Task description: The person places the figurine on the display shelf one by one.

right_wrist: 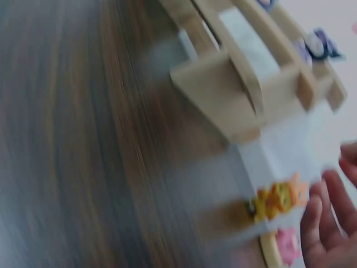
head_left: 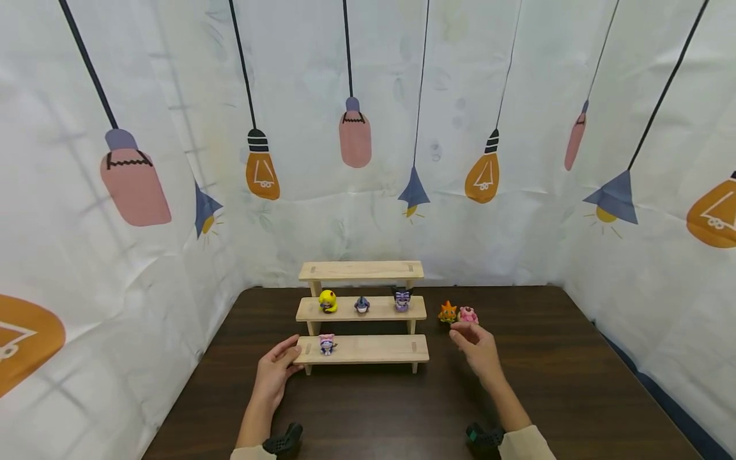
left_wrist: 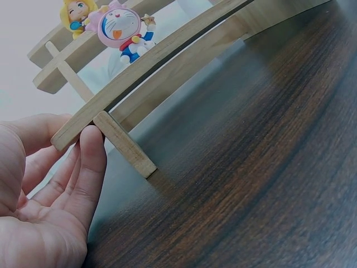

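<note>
A three-tier wooden display stand stands on the dark table. My left hand pinches the left end of its lowest tier, with fingers at the edge in the left wrist view. A pink-hooded cat figurine stands on that tier near the left end. To the right of the stand, an orange spiky-headed figurine and a pink figurine stand side by side on the table. Just in front of them is my right hand, holding nothing; in the blurred right wrist view its fingers are apart from the orange figurine.
On the middle tier stand a yellow-haired figurine, a small blue-grey figurine and a purple figurine with dark ears. The top tier bears nothing. White curtains printed with lamps surround the dark wood table.
</note>
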Motion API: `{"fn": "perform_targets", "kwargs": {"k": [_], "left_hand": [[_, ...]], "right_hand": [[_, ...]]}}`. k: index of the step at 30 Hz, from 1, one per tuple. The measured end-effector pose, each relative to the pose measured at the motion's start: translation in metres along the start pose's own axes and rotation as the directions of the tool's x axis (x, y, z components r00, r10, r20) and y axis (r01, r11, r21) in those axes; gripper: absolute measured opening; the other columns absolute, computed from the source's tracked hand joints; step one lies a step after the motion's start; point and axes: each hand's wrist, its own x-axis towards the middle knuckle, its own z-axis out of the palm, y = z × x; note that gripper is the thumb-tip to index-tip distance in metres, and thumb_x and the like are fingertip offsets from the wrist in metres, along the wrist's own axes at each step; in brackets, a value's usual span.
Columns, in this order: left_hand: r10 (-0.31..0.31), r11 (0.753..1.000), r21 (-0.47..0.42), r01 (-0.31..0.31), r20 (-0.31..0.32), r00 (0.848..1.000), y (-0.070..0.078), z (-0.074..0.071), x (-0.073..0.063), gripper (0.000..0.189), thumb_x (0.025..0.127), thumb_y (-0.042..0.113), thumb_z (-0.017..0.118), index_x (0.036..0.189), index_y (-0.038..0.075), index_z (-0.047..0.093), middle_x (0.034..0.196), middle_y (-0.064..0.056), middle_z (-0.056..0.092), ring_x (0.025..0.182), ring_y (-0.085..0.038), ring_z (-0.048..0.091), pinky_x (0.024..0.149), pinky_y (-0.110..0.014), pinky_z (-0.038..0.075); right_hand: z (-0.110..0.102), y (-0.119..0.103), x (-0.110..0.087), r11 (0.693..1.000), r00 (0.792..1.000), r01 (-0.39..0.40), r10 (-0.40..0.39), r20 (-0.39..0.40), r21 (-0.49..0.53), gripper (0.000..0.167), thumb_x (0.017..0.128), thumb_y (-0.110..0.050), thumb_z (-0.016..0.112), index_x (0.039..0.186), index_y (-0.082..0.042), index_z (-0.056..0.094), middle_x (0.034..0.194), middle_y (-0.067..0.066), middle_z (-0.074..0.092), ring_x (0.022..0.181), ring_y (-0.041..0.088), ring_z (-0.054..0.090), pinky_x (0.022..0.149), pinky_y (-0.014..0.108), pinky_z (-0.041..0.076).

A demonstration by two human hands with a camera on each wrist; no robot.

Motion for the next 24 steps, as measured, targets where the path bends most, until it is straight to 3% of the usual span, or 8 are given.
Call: {"fn": "perform_targets", "kwargs": {"k": [4, 8, 13, 18, 21, 24], "left_hand": [[0.004, 1.000, -0.005, -0.004, 0.001, 1.000, -0.001, 0.000, 0.000, 0.052, 0.101, 0.016, 0.065, 0.149, 0.000, 0.050, 0.103, 0.008, 0.071, 0.090, -0.007, 0.068, 0.077, -0.024, 0.060], [0.002, 1.000, -0.010, -0.002, 0.004, 1.000, -0.002, 0.001, 0.000, 0.052, 0.101, 0.015, 0.066, 0.148, 0.000, 0.051, 0.103, 0.008, 0.071, 0.089, -0.008, 0.068, 0.077, -0.025, 0.060], [0.016, 1.000, -0.015, -0.016, -0.001, 1.000, -0.002, 0.001, -0.001, 0.051, 0.101, 0.014, 0.065, 0.147, -0.002, 0.051, 0.104, 0.006, 0.071, 0.088, -0.009, 0.068, 0.075, -0.025, 0.060], [0.013, 1.000, -0.025, -0.013, -0.008, 1.000, -0.002, 0.001, -0.002, 0.051, 0.101, 0.015, 0.066, 0.147, 0.000, 0.052, 0.105, 0.007, 0.071, 0.089, -0.009, 0.068, 0.076, -0.025, 0.060], [0.014, 1.000, -0.019, -0.014, -0.002, 1.000, -0.002, 0.001, -0.001, 0.051, 0.101, 0.016, 0.066, 0.148, 0.000, 0.052, 0.105, 0.008, 0.071, 0.089, -0.009, 0.068, 0.077, -0.025, 0.060], [0.013, 1.000, -0.019, -0.013, -0.006, 1.000, -0.002, 0.000, -0.002, 0.051, 0.101, 0.015, 0.065, 0.147, 0.000, 0.052, 0.104, 0.009, 0.071, 0.088, -0.009, 0.068, 0.076, -0.025, 0.060]], "right_hand": [[-0.022, 0.013, 0.007, 0.997, 0.990, -0.055, 0.047, -0.130, -0.060, 0.027, 0.096, -0.017, 0.074, 0.116, 0.000, 0.070, 0.106, 0.010, 0.070, 0.084, 0.003, 0.060, 0.071, 0.018, 0.053], [-0.039, 0.024, 0.013, 0.986, 0.984, -0.119, 0.101, -0.149, -0.114, 0.034, 0.097, -0.019, 0.073, 0.125, -0.001, 0.065, 0.123, 0.017, 0.066, 0.091, 0.002, 0.056, 0.073, 0.017, 0.049], [-0.051, 0.034, 0.027, 0.965, 0.984, -0.178, 0.170, -0.057, -0.195, 0.052, 0.098, -0.026, 0.072, 0.141, -0.004, 0.054, 0.143, 0.019, 0.055, 0.110, 0.016, 0.056, 0.079, 0.019, 0.050], [-0.055, 0.042, 0.042, 0.952, 0.981, -0.171, 0.187, 0.041, -0.255, 0.065, 0.098, -0.027, 0.071, 0.151, -0.003, 0.043, 0.153, 0.024, 0.044, 0.130, 0.039, 0.052, 0.094, 0.037, 0.055], [-0.054, 0.047, 0.050, 0.949, 0.981, -0.160, 0.184, 0.067, -0.273, 0.068, 0.097, -0.027, 0.072, 0.153, -0.003, 0.041, 0.154, 0.026, 0.042, 0.132, 0.042, 0.051, 0.100, 0.046, 0.054], [-0.054, 0.050, 0.056, 0.947, 0.980, -0.148, 0.179, 0.087, -0.284, 0.071, 0.097, -0.026, 0.073, 0.154, -0.003, 0.039, 0.154, 0.027, 0.042, 0.131, 0.042, 0.053, 0.100, 0.048, 0.054]]}}
